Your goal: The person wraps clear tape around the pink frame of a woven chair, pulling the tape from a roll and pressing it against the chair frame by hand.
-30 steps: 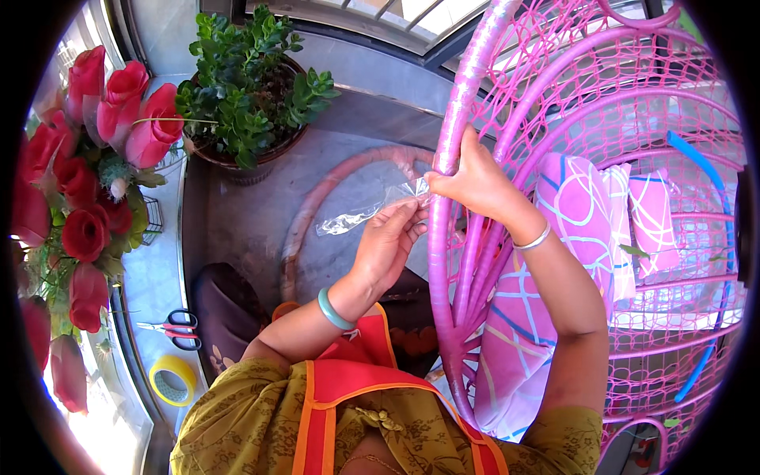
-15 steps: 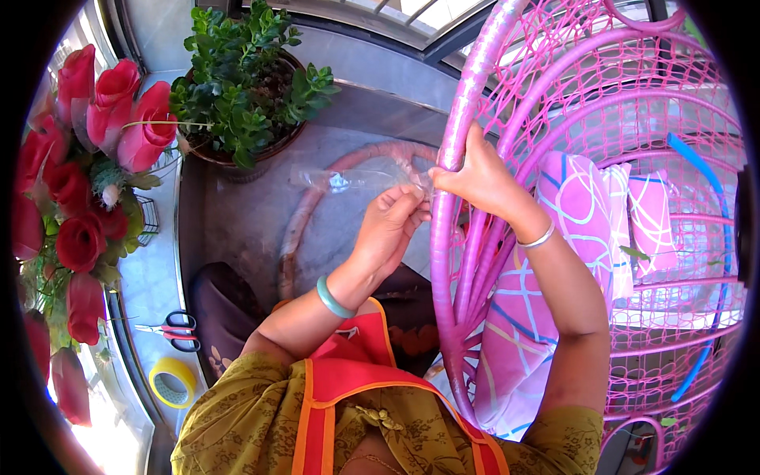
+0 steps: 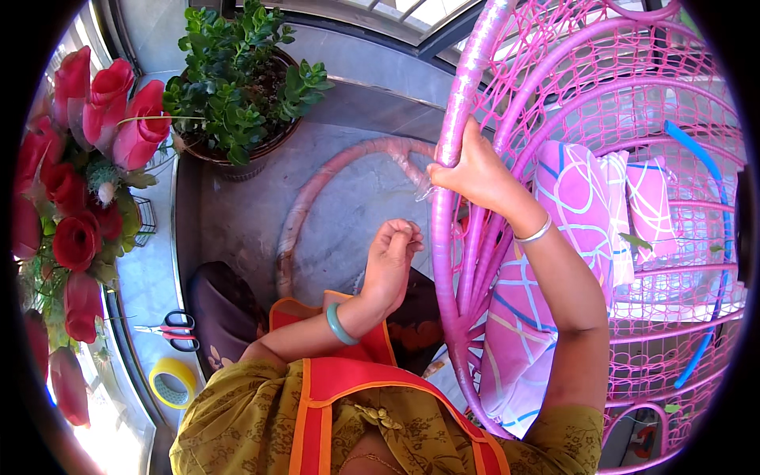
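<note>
At the centre right, my right hand (image 3: 473, 170) is wrapped round the thick pink frame tube (image 3: 453, 158) of a netted hanging chair. Clear, shiny film covers the upper part of this tube. Near my right thumb, a crumpled bit of clear film (image 3: 425, 190) sticks out from the tube's left side. My left hand (image 3: 390, 260) is apart from the tube, lower and to its left, over my lap. Its fingers are curled in with the tips together; whether film is pinched between them cannot be made out.
A ring-shaped stand base (image 3: 305, 202) lies on the floor ahead. A potted plant (image 3: 237, 103) stands behind it. On the left ledge are scissors (image 3: 178, 330), a yellow tape roll (image 3: 172, 383) and red artificial roses (image 3: 79, 237). A purple patterned cushion (image 3: 570, 190) fills the chair.
My left hand has drawn down from beside the tube, where it pinched a stretch of clear film. That stretch no longer shows over the floor. My right hand keeps its grip.
</note>
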A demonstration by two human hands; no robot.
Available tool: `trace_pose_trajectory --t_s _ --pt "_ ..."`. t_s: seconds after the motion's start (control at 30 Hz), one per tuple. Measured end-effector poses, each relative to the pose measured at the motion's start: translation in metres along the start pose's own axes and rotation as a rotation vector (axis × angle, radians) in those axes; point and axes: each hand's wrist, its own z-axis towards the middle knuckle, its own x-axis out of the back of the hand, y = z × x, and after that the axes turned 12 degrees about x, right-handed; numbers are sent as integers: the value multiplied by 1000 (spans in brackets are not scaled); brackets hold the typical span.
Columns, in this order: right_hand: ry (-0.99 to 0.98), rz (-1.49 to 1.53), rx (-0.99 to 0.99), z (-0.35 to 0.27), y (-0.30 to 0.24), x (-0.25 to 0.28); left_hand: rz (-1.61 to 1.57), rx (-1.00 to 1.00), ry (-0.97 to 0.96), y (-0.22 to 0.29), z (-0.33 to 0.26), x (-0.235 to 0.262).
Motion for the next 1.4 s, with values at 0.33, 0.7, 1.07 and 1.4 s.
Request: trace_pose_trajectory --t_s 0.33,0.7,1.07,1.4 --pt "20 34 11 -3 -14 -4 -215 343 -206 44 13 3" --pt "19 148 -7 -4 -25 4 -136 155 -122 63 5 -16" --pt "29 83 -31 3 -14 4 -36 56 -149 68 9 -27" --pt "29 51 -2 11 -11 4 -38 -33 -144 62 23 -21"
